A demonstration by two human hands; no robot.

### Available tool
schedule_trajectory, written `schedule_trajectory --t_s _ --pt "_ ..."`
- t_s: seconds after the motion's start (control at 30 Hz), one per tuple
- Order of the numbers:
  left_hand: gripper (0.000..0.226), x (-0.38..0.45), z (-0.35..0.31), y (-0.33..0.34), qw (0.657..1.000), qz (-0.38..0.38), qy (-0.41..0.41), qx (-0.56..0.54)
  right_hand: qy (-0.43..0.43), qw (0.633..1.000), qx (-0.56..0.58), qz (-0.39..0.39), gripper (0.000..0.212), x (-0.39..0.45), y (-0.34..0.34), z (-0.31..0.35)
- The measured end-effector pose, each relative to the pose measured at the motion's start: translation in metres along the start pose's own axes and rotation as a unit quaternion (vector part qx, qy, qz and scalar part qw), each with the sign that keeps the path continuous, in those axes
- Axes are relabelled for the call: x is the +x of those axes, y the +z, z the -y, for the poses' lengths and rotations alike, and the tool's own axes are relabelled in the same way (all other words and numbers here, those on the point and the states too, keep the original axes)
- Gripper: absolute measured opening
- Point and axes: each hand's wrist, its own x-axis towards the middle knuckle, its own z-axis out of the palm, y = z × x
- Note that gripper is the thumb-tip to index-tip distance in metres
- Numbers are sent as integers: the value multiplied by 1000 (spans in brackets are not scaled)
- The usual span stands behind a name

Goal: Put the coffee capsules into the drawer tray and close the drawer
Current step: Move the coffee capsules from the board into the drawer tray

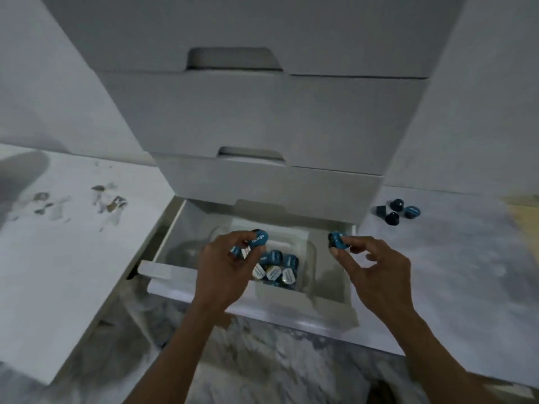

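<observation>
The bottom drawer (163,269) of a white cabinet is pulled open. Inside it sits a clear tray (309,258) that holds several blue coffee capsules (280,265). My left hand (224,275) hovers over the tray's left part and grips a few blue capsules (258,239) in its fingers. My right hand (376,275) is over the drawer's right side and pinches one blue capsule (337,239) between thumb and fingers. Several more blue capsules (398,211) lie on the floor to the right of the cabinet.
Two shut white drawers (262,112) stack above the open one. A flat white panel (58,228) with small scraps of debris (110,199) lies on the left. The floor (452,272) is marbled grey.
</observation>
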Motion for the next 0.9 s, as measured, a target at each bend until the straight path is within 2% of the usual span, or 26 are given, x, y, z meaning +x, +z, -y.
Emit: schedule_trajectory --t_s 0.13,0.27,0.37,0.67,0.9 --pt "17 11 46 -57 999 1 -33 38 17 999 12 35 25 -13 46 34" --pt "21 34 82 -77 997 4 -37 73 8 996 -23 81 26 -6 86 49" --pt "22 60 101 -74 995 20 -26 91 1 994 -41 101 23 8 117 51" --pt "27 110 152 -31 977 149 -6 149 -1 978 -65 197 23 35 195 20" --pt "25 131 172 -7 956 221 54 186 -24 962 -124 242 19 47 234 3"
